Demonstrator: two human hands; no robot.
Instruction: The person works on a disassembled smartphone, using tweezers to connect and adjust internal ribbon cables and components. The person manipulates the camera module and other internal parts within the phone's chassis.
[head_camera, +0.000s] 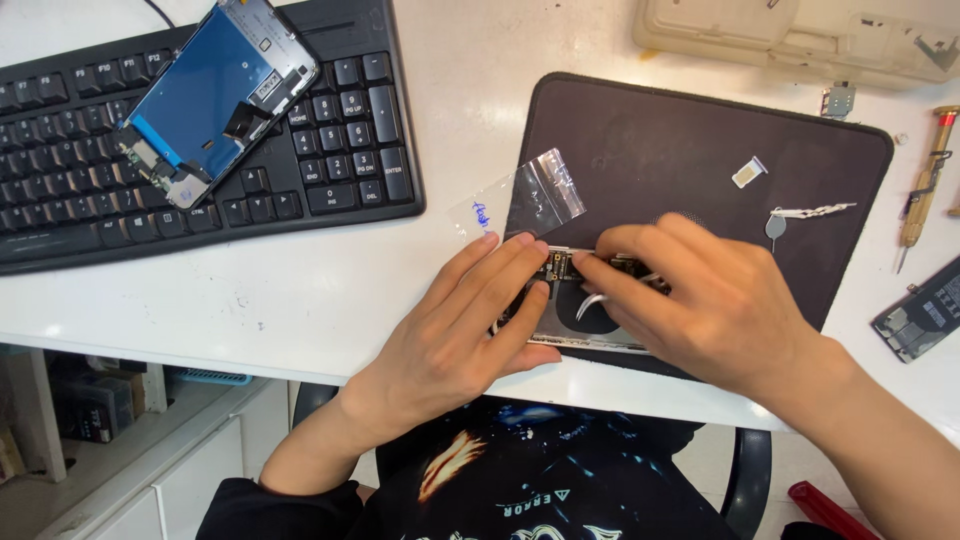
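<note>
An opened phone body (560, 330) lies on a dark work mat (700, 130) near the table's front edge, its circuit board (556, 266) exposed. My left hand (470, 320) lies flat on the phone's left side, fingers resting on its edge. My right hand (690, 290) covers the phone's right side and grips metal tweezers (592, 300), whose curved tips sit over the phone's inside. Much of the phone is hidden beneath both hands.
A detached phone screen (210, 95) rests on a black keyboard (330, 160) at the left. A small clear plastic bag (530, 195), a SIM tray (748, 172) and an ejector pin (810, 212) lie on the mat. A screwdriver (925, 185), a battery (925, 310) and a beige parts box (800, 35) are at the right.
</note>
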